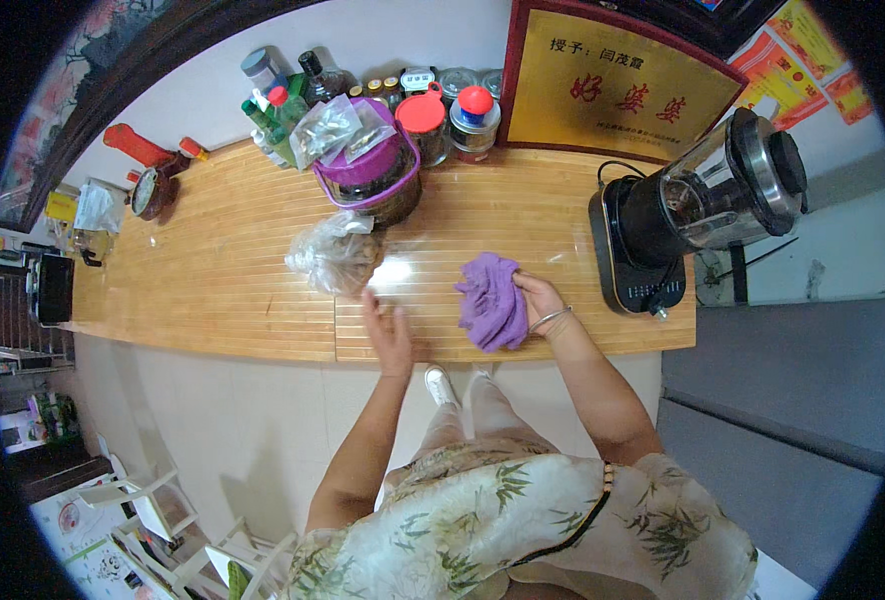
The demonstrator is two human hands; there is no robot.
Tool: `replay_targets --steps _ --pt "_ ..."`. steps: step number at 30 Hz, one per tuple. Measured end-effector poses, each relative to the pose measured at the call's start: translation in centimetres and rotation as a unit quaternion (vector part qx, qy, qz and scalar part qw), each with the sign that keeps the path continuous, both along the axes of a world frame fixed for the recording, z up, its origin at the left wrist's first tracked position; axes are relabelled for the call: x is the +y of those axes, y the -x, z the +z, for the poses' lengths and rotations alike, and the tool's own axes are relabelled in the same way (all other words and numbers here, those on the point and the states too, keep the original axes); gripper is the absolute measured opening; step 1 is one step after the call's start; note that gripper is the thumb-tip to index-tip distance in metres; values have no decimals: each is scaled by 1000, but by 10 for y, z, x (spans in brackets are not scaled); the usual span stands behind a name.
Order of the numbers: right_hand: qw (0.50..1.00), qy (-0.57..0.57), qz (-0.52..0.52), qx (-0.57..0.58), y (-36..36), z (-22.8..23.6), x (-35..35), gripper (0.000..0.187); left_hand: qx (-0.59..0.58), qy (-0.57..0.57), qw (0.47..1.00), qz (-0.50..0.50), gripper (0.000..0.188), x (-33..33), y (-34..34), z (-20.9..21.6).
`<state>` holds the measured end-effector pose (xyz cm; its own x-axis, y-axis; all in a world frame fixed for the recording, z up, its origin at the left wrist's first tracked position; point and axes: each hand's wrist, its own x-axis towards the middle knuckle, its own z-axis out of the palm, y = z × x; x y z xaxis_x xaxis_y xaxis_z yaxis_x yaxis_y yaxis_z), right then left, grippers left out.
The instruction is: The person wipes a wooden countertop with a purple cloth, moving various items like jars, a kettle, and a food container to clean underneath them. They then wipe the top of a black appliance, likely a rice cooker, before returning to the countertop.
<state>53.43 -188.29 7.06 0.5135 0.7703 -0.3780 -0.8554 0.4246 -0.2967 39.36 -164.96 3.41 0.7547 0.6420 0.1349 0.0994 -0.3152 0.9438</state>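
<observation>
A crumpled purple cloth (494,302) is bunched in my right hand (540,298), over the front part of the wooden counter (243,270). My left hand (390,333) hovers near the counter's front edge with its fingers apart and nothing in it. Just beyond those fingers lies a clear plastic bag (335,255) with something brownish inside that I cannot make out. Behind the bag stands a large jar with a purple lid (365,170) and a purple handle. Another crinkled clear bag (341,130) rests on that lid.
A black blender (668,215) with a glass jug stands at the right end. Several bottles and jars, including a red-lidded jar (424,125), line the wall. A gold plaque (613,80) leans behind them. A small brown pot (153,193) sits far left; white chairs (153,505) stand behind me.
</observation>
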Motion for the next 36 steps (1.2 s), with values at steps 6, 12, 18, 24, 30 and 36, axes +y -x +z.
replay_targets --steps 6,12,18,24,30,36 --pt "999 42 -17 -23 7 6 9 41 -16 213 967 -138 31 -58 -46 17" --pt "947 277 15 -159 32 -29 -21 36 104 385 904 -157 24 -71 -52 45" --pt "992 112 -23 -48 31 -21 -29 34 155 338 911 -176 36 -75 -66 23" --pt "915 289 -33 -281 -5 -60 -27 35 190 434 856 -205 31 -82 -81 33" --pt "857 430 -65 -278 -13 -66 -52 32 53 359 929 -69 24 -57 -94 96" --pt "842 431 -82 -316 9 -90 -78 33 228 -230 891 -317 34 -37 -129 66"
